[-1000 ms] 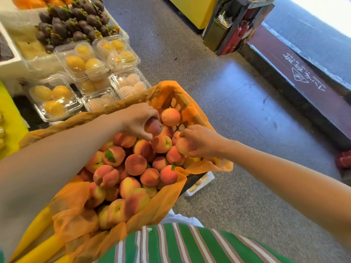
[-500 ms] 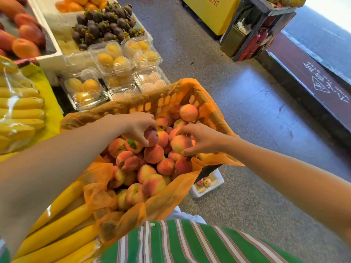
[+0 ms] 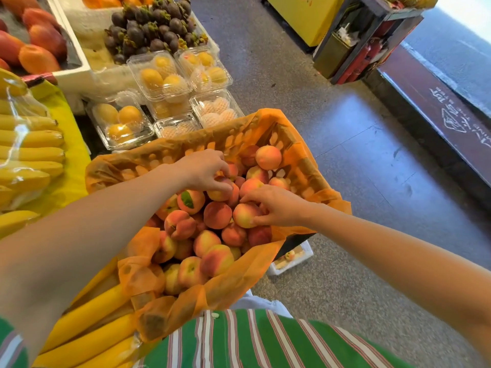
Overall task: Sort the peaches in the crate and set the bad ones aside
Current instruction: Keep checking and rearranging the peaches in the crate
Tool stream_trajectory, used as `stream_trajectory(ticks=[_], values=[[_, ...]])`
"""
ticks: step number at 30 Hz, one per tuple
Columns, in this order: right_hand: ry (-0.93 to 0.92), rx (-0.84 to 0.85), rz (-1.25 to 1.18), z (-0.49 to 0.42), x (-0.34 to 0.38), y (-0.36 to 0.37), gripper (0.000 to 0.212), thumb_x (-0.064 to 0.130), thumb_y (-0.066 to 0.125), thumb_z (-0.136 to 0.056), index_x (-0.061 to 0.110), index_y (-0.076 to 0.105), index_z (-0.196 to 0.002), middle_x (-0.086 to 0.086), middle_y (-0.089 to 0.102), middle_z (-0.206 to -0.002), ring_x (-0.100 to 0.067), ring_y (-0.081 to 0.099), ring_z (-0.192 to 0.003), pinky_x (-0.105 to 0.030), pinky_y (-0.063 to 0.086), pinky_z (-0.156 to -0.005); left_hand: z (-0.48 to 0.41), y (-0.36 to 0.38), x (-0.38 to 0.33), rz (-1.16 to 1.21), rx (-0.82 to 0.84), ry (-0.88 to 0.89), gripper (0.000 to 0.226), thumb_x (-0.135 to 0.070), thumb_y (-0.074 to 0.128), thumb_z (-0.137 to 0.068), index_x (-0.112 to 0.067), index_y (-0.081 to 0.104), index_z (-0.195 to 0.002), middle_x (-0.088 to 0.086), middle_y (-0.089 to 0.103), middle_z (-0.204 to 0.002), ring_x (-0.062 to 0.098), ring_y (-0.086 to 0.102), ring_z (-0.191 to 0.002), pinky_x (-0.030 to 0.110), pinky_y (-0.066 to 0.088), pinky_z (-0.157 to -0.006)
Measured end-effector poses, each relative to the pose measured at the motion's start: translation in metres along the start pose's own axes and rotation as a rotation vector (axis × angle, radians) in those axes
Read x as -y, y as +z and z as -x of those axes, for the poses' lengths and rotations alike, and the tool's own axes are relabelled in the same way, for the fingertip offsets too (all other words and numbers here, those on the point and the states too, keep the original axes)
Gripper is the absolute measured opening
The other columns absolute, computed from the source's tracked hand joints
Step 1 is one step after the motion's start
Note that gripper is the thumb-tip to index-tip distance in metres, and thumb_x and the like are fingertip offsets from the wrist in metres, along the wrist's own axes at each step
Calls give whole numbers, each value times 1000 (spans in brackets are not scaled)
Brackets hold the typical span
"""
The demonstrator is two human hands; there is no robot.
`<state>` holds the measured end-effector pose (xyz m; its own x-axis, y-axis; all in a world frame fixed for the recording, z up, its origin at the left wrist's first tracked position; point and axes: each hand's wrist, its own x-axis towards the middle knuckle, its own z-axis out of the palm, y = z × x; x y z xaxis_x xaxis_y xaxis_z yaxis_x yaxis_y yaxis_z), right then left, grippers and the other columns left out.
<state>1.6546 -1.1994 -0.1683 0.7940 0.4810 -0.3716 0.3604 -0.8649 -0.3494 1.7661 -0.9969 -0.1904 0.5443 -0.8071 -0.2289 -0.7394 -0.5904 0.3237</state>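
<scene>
A crate [image 3: 305,166] lined with orange plastic holds several red-yellow peaches. My left hand [image 3: 204,170] reaches into the far middle of the pile, its fingers curled round a peach [image 3: 219,193]. My right hand [image 3: 276,205] lies at the crate's right side and grips another peach [image 3: 244,215] between thumb and fingers. One loose peach [image 3: 268,157] sits high at the crate's far corner. A peach with a green leaf [image 3: 190,200] lies just left of the hands.
Clear clamshell boxes of yellow fruit [image 3: 159,75] and mangosteens [image 3: 151,27] stand beyond the crate. Bananas [image 3: 29,152] lie at the left and below. A small white tray [image 3: 291,257] with a peach sits on the floor under the crate's right edge.
The view has tilted, so the crate sits lower in frame. My right hand has shifted its peach lower in the pile. My left hand keeps hold of a peach.
</scene>
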Motion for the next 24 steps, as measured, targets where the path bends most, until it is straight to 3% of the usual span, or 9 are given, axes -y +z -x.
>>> stream_trajectory(ticks=[6, 11, 14, 19, 24], values=[[177, -165, -106, 11, -40, -31, 37, 23, 68, -86, 13, 62, -121, -5, 64, -113, -18, 61, -97, -33, 51, -82, -34, -6, -6, 147, -169, -19, 41, -39, 64, -87, -13, 61, -118, 12, 59, -108, 32, 55, -105, 42, 46, -85], [281, -144, -144, 16, -62, -42, 36, 24, 69, -86, 13, 62, -120, -4, 65, -114, -17, 63, -95, -38, 52, -85, -79, 1, -24, 209, -178, -21, 63, -41, 65, -86, -12, 44, -138, 13, 53, -127, 31, 50, -117, 42, 43, -96], [313, -10, -93, 23, -65, -40, 39, 29, 70, -85, 13, 61, -119, -4, 64, -111, -19, 60, -97, -38, 50, -85, -104, 9, -35, 208, -135, -47, 76, -45, 66, -84, -10, 35, -144, 18, 48, -133, 34, 47, -121, 42, 41, -99], [298, 278, 49, 30, -62, -23, 33, 28, 60, -89, 10, 59, -117, -11, 61, -108, -27, 56, -100, -37, 45, -84, -123, 19, -41, 127, -148, -74, 84, -46, 74, -75, -11, 36, -141, 20, 51, -119, 38, 50, -110, 45, 43, -92], [290, 302, 33, 21, -62, -21, 39, 33, 64, -87, 13, 60, -120, -6, 63, -110, -24, 57, -102, -37, 45, -83, -116, 3, -34, 29, -127, -12, 76, -44, 76, -73, -12, 43, -133, 19, 50, -107, 35, 50, -99, 41, 41, -81]])
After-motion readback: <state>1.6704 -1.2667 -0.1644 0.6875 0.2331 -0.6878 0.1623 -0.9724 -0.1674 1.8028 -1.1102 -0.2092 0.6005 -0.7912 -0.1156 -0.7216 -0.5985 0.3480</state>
